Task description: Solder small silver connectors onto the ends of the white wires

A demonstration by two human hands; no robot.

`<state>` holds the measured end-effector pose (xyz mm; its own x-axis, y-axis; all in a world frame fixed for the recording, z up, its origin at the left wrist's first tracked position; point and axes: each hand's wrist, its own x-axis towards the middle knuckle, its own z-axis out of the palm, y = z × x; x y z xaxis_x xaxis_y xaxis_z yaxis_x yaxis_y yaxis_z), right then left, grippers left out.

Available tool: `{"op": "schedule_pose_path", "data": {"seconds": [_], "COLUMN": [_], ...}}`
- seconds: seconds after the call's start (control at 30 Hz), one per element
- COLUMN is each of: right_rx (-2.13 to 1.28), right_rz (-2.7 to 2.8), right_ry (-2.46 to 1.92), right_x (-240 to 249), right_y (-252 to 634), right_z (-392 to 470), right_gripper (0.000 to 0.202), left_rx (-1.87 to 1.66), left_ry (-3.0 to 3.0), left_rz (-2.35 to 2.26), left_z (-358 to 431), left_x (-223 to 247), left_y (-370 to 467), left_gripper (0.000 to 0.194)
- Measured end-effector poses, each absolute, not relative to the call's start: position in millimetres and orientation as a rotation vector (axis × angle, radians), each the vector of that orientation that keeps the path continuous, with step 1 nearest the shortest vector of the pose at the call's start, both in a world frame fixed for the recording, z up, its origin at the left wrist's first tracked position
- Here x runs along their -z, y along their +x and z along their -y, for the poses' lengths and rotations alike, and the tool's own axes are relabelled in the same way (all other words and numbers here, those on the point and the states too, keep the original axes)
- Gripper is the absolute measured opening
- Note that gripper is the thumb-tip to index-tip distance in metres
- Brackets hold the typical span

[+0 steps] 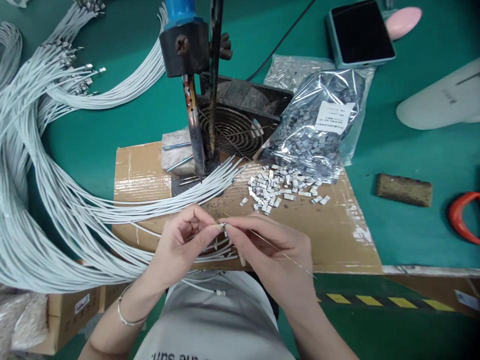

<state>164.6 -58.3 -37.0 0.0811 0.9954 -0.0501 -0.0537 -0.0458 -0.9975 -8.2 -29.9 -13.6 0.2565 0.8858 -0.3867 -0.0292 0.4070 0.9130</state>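
Note:
Between my two hands, a small metal connector (pixel 225 229) is pinched at the fingertips, low over the cardboard sheet. My left hand (pixel 185 242) closes thumb and forefinger on its left side. My right hand (pixel 275 250) is closed at its right side, and a thin silvery wire (pixel 287 256) runs through those fingers. Whether a cable joins the connector is hidden by my fingers. White cables (pixel 172 206) lie just behind and beneath my hands. Loose metal clips (pixel 272 187) are heaped beyond my right hand. A soldering iron (pixel 194 130) points downward in a stand behind the cables.
A fan (pixel 232 127) stands behind the iron. To its right lies a plastic bag (pixel 311 125) of metal parts. Large cable bundles (pixel 56 200) cover the left side. A brown block (pixel 404 190), red handle (pixel 463 217), white bottle (pixel 442 97) and dark-screened device (pixel 362 32) are at right.

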Motion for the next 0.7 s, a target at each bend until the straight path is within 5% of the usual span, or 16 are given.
{"op": "schedule_pose_path", "data": {"seconds": [0.37,0.7], "right_rx": [-1.601,-1.441], "right_rz": [0.874,1.14], "right_ry": [-1.217,-1.192], "right_x": [41,29], "right_y": [174,180], "right_z": [50,47], "right_gripper": [0.019,0.014], "left_rx": [-0.711,-0.651], "left_ry": [1.037,1.016], "left_rz": [-1.138,-1.149], "left_z": [35,31], "left_x": [13,11], "left_y": [-15,-19], "left_gripper": [0.033,0.03]}}
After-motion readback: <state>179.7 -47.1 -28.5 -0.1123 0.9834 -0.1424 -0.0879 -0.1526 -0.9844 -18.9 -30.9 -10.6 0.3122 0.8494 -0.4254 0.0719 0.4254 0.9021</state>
